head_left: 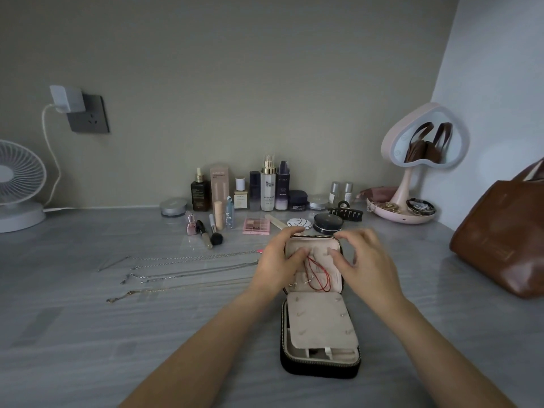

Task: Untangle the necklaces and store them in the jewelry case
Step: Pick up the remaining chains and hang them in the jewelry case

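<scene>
A black zip jewelry case [321, 365] lies open on the grey table, its beige lid panel raised at the far end. A red cord necklace [319, 275] hangs on that lid panel. My left hand [276, 265] grips the lid's left edge, fingertips pinching the red cord at its top. My right hand [363, 260] rests on the lid's right edge, fingers pressing the panel. Several thin silver and gold chain necklaces [188, 267] lie stretched out in rows on the table to the left of the case.
Cosmetic bottles [268, 187], a pink eyeshadow palette [256, 225], brushes and a black hair claw [346, 212] line the back. A heart-shaped mirror stand [412, 172] with a jewelry dish is back right, a brown leather bag [506, 237] at right, a white fan [17, 187] at left.
</scene>
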{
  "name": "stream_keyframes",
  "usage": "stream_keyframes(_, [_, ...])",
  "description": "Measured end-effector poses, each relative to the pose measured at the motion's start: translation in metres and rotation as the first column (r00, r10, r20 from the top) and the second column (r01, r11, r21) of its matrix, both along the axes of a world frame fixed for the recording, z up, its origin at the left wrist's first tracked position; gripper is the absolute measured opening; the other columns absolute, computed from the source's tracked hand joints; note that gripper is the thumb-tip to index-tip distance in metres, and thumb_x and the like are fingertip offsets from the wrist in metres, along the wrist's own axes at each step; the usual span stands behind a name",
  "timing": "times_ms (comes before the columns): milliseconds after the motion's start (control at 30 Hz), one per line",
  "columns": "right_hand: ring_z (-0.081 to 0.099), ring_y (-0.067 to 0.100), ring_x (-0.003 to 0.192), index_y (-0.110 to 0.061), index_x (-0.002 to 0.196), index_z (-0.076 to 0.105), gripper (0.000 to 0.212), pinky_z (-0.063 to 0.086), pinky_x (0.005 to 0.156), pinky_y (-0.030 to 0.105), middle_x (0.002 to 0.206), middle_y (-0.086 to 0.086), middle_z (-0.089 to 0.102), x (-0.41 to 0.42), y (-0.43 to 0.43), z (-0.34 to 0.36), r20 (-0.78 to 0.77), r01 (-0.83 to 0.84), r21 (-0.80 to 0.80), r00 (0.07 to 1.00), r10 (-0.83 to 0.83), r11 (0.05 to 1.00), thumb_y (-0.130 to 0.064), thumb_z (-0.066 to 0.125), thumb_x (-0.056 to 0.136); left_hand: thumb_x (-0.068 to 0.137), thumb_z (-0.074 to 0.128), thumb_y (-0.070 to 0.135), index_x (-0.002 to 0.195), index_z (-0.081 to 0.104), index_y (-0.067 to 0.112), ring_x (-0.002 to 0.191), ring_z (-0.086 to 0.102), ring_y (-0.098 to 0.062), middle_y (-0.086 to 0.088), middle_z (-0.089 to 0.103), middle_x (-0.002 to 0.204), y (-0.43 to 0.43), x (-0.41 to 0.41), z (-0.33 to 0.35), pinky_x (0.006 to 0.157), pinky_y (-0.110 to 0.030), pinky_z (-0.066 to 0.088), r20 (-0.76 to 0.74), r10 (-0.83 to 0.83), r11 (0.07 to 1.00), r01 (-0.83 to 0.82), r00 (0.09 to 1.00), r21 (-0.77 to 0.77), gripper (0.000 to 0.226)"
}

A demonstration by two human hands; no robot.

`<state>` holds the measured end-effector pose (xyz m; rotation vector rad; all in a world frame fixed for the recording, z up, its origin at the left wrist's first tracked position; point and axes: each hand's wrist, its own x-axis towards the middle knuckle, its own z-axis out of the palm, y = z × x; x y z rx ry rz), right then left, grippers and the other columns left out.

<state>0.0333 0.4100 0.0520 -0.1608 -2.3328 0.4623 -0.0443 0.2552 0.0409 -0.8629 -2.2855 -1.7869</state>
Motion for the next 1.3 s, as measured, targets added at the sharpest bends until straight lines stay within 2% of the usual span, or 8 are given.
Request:
stream_keyframes(233, [0.059, 0.02, 0.078, -0.027, 0.121, 0.054, 0.038, 0.049, 0.066, 0.034, 0.114, -0.001, 0.05, 0.002, -0.017, 0.01, 0.026, -0.038, -0.048, 0.999, 0.039, 0.998, -0.031, 0.059, 0.084, 0.092, 0.053, 0.028, 0.124, 0.054, 0.012, 0.109, 0.055, -0.015, -0.001, 0.059, 0.113, -0.01, -0.001, 0.032, 0.094, -0.03, 0.046, 0.024, 0.015, 0.992, -0.012, 1.0, -0.126, 0.036])
stream_keyframes(433, [0.054, 0.012, 0.07, -0.028, 0.116, 0.056, 0.03, 0.044, 0.058, 0.028, 0.115, -0.007, 0.046, -0.001, -0.05, 0.021, 0.119, -0.142, 0.039, 0.983, 0.137, 0.989, -0.035, 0.056, 0.087, 0.096, 0.043, 0.025, 0.115, 0.059, 0.013, 0.096, 0.062, -0.015, 0.0, 0.062, 0.111, -0.06, -0.007, 0.046, 0.084, -0.039, 0.052, 0.111, 0.022, 0.975, 0.003, 0.994, -0.22, 0.027])
stream_keyframes(533, [0.057, 0.014, 0.086, -0.03, 0.109, 0.058, 0.023, 0.048, 0.068, 0.031, 0.113, -0.009, 0.047, -0.005, -0.065, 0.022, 0.168, -0.178, 0.047, 0.971, 0.168, 0.983, -0.037, 0.054, 0.088, 0.096, 0.045, 0.02, 0.111, 0.061, 0.011, 0.094, 0.059, -0.015, 0.0, 0.062, 0.103, -0.092, -0.016, 0.037, 0.08, -0.031, 0.05, 0.1, 0.071, 0.949, -0.036, 0.992, -0.314, 0.024])
stream_keyframes(667, [0.051, 0.01, 0.073, -0.025, 0.1, 0.062, 0.017, 0.045, 0.068, 0.029, 0.106, -0.007, 0.052, -0.011, -0.076, 0.02, 0.192, -0.202, 0.064, 0.964, 0.186, 0.977, -0.034, 0.054, 0.088, 0.089, 0.057, 0.025, 0.107, 0.064, 0.015, 0.098, 0.057, -0.016, -0.001, 0.061, 0.104, -0.129, -0.029, 0.011, 0.08, -0.022, 0.042, -0.034, 0.156, 0.777, -0.144, 0.987, -0.613, 0.021])
stream_keyframes(767, [0.056, 0.012, 0.07, -0.025, 0.095, 0.064, 0.015, 0.049, 0.072, 0.033, 0.102, -0.006, 0.054, -0.014, -0.081, 0.02, 0.193, -0.203, 0.067, 0.963, 0.186, 0.977, -0.034, 0.055, 0.087, 0.086, 0.059, 0.033, 0.112, 0.059, 0.021, 0.116, 0.046, -0.021, -0.004, 0.054, 0.119, -0.143, -0.032, -0.005, 0.096, -0.03, 0.038, -0.119, 0.176, 0.57, -0.2, 0.977, -0.797, 0.029])
stream_keyframes(967, [0.057, 0.013, 0.076, -0.027, 0.1, 0.061, 0.019, 0.049, 0.073, 0.033, 0.108, -0.01, 0.049, -0.019, -0.098, 0.026, 0.278, -0.218, 0.081, 0.942, 0.188, 0.973, -0.038, 0.05, 0.089, 0.095, 0.041, 0.029, 0.116, 0.054, 0.017, 0.122, 0.039, -0.026, -0.008, 0.047, 0.126, -0.141, -0.025, -0.009, 0.105, -0.039, 0.028, -0.213, 0.098, 0.403, -0.235, 0.972, -0.884, 0.028])
stream_keyframes(1133, [0.055, 0.008, 0.078, -0.022, 0.107, 0.061, 0.019, 0.047, 0.078, 0.029, 0.116, -0.007, 0.059, -0.027, -0.121, 0.027, 0.369, -0.322, -0.003, 0.88, 0.301, 0.947, -0.026, 0.053, 0.089, 0.096, 0.038, 0.024, 0.089, 0.05, 0.022, 0.099, 0.057, -0.022, -0.001, 0.066, 0.096, -0.146, -0.025, -0.002, 0.094, -0.034, 0.037, -0.053, 0.137, 0.63, -0.128, 0.989, -0.766, 0.014])
stream_keyframes(1300, [0.062, 0.01, 0.056, -0.021, 0.133, 0.038, 0.057, 0.051, 0.055, 0.022, 0.123, 0.004, 0.055, -0.04, -0.156, 0.02, 0.396, -0.391, -0.599, 0.614, 0.683, 0.699, -0.003, 0.058, 0.083, 0.095, 0.045, 0.016, 0.075, 0.044, 0.019, 0.059, 0.052, -0.014, 0.002, 0.053, 0.064, -0.141, -0.017, 0.021, 0.061, -0.026, 0.044, 0.066, 0.042, 0.817, 0.004, 0.997, -0.577, 0.02])
